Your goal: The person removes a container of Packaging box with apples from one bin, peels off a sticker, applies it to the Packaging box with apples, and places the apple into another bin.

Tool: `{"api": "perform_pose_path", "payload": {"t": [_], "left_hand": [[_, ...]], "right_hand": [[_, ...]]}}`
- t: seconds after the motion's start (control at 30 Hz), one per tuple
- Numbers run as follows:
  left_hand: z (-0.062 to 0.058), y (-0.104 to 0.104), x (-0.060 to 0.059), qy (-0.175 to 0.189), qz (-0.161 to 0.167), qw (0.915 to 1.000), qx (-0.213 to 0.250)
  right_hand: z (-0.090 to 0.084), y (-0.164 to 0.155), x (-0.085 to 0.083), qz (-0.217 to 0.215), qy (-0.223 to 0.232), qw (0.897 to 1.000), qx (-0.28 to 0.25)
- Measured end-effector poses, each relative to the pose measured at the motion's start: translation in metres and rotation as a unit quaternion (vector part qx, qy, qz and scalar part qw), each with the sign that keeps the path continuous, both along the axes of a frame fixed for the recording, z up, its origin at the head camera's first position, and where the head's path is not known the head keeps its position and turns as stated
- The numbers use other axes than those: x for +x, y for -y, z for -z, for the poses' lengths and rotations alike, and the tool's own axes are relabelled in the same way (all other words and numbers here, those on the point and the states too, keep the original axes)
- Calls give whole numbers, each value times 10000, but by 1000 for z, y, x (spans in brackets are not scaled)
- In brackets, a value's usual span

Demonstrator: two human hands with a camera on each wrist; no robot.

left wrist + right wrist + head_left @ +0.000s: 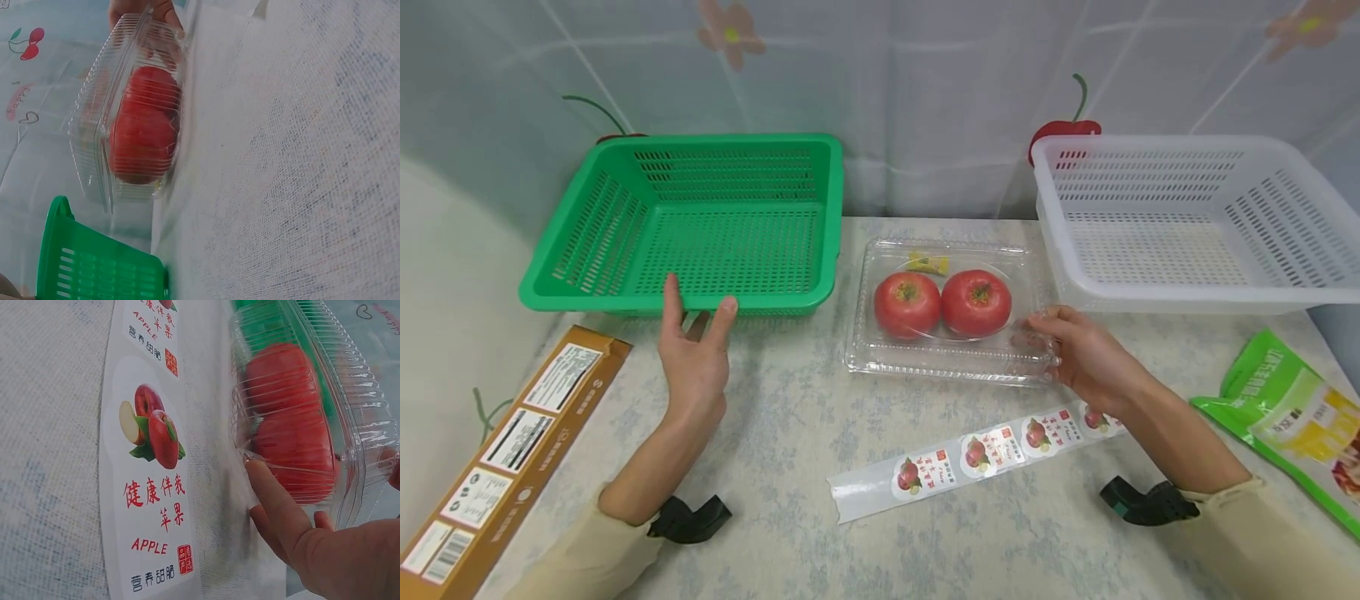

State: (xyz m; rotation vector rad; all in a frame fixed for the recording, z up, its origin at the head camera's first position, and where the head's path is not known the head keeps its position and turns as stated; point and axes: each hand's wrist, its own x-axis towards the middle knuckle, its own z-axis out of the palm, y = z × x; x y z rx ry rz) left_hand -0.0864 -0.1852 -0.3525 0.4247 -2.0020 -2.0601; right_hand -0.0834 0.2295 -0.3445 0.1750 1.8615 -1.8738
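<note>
From the head view, a clear plastic clamshell box (951, 308) sits in the middle of the tabletop (790, 433), toward its far edge, with two red apples (942, 303) and a small yellow packet (927, 264) inside. The right hand (1086, 354) grips the box's near right corner, fingers curled against the lid. The left hand (695, 354) hovers open, fingers straight and spread, holding nothing, just in front of the green basket (688, 221) at the far left. A white basket (1195, 221) stands at the far right. A strip of apple labels (977, 458) lies near the front of the box. A brown cardboard box (505, 458) lies along the left edge and a green snack bag (1292, 417) at the right edge.

The left wrist view shows the clamshell box (125, 125) with the apples (144, 125) inside, the green basket's corner (94, 262) near it, and fingers (164, 11) at its far end.

The right wrist view shows the right hand (325, 544) with its thumb pressed on the box's (306, 406) lower edge, beside the label strip (150, 456) printed "APPLE".
</note>
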Motion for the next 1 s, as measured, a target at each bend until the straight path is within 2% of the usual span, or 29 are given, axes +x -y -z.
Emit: {"api": "perform_pose_path", "payload": {"t": [0.23, 0.37, 0.43, 0.57, 0.7, 0.83, 0.93, 1.0], "left_hand": [[-4, -1, 1, 261, 19, 9997, 11], [-7, -1, 2, 373, 121, 9991, 141], [-8, -1, 3, 406, 164, 9989, 188], [-7, 0, 4, 401, 205, 9987, 249], [-6, 0, 6, 298, 220, 9985, 411], [-4, -3, 13, 285, 260, 9989, 275], [-4, -7, 20, 357, 280, 9990, -59], [-4, -9, 26, 423, 267, 9983, -298]], "right_hand": [[-2, 2, 7, 189, -353, 9960, 794], [-6, 2, 17, 154, -919, 9864, 1354], [-9, 1, 25, 55, -1316, 9778, 1628], [-15, -1, 42, -51, -2069, 9528, 2219], [-21, 2, 55, 300, -2521, 9311, 2618], [-24, 9, 66, 1018, -3028, 9166, 2405], [-25, 16, 72, 1469, -3553, 9065, 1743], [-23, 21, 75, 1586, -3911, 8986, 1198]]}}
